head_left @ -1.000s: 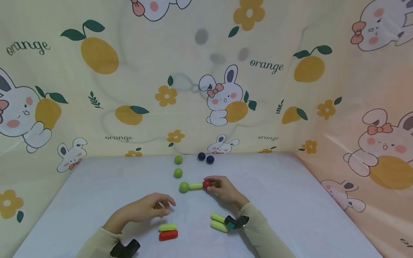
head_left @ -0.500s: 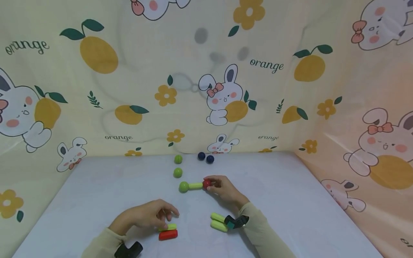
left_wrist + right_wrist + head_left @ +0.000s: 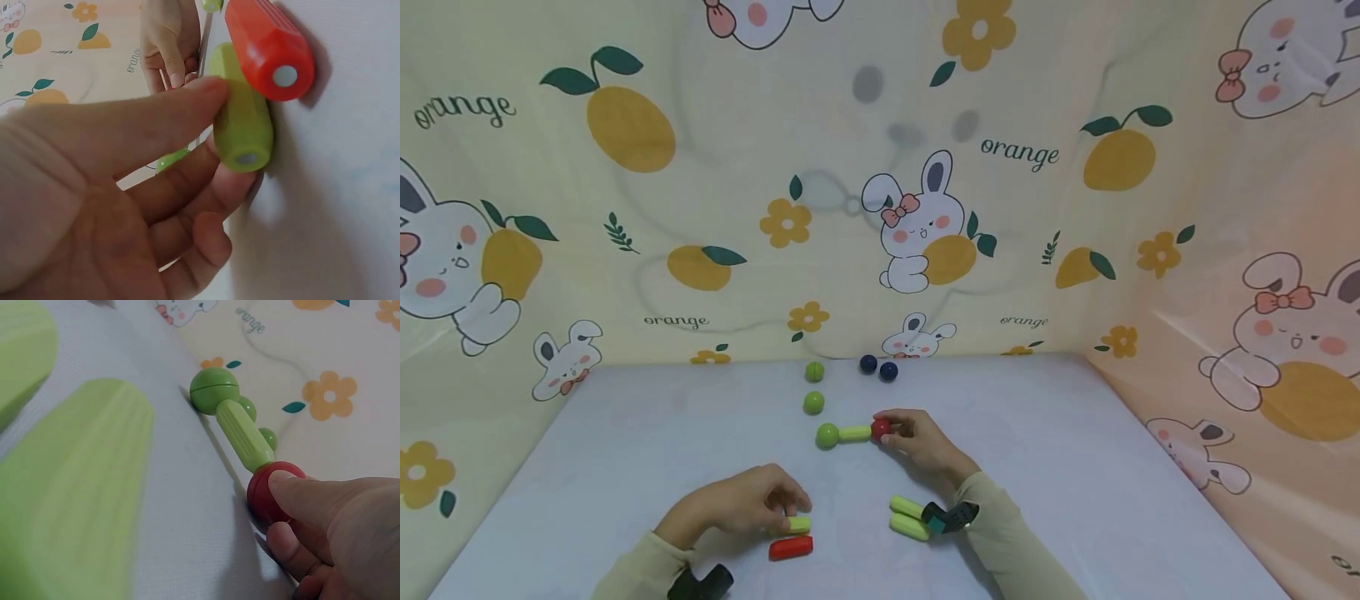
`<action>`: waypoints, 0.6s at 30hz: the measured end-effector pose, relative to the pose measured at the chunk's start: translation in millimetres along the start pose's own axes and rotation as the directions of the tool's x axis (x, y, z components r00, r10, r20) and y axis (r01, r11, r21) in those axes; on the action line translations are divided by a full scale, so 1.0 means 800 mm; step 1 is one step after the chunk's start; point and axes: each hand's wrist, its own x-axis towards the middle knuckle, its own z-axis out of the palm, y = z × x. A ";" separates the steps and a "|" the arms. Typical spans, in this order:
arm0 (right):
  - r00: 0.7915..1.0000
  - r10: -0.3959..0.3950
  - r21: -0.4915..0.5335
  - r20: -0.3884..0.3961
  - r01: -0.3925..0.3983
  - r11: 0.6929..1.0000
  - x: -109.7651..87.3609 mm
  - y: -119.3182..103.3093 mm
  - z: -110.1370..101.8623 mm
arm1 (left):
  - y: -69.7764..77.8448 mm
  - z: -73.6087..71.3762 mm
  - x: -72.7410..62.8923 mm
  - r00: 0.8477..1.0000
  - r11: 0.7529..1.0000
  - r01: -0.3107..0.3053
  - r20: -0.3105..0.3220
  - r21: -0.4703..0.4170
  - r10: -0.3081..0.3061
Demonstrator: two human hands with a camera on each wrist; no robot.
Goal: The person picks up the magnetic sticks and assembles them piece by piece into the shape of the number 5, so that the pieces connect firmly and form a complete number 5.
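My left hand [image 3: 748, 500] pinches a light green magnetic rod [image 3: 245, 128] between thumb and fingers; its metal end dot faces the left wrist camera. Right beside it lies a red magnetic rod [image 3: 791, 547]. Farther off, my right hand [image 3: 921, 437] holds a red ball [image 3: 272, 490] by thumb and fingers. That ball is joined to one end of another light green rod [image 3: 245, 436], and a green ball [image 3: 214, 391] sits on the rod's far end. In the head view this joined piece lies crosswise on the table.
Two green balls [image 3: 814, 402] stand behind the joined piece. A pair of dark blue balls [image 3: 888, 372] lies near the back edge. Two light green rods [image 3: 909, 526] rest by the right wrist strap. A printed cloth [image 3: 737, 167] hangs behind the white table [image 3: 1045, 442].
My left hand has come down toward me onto the light green rod and now pinches it; the rod has shifted slightly away from the red one. My right hand has stayed on the red ball.
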 end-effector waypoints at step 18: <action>1.000 -0.007 -0.017 -0.002 0.007 1.000 0.000 -0.002 0.000 | -0.010 -0.012 0.007 0.990 0.998 -0.040 -0.134 -0.041 0.035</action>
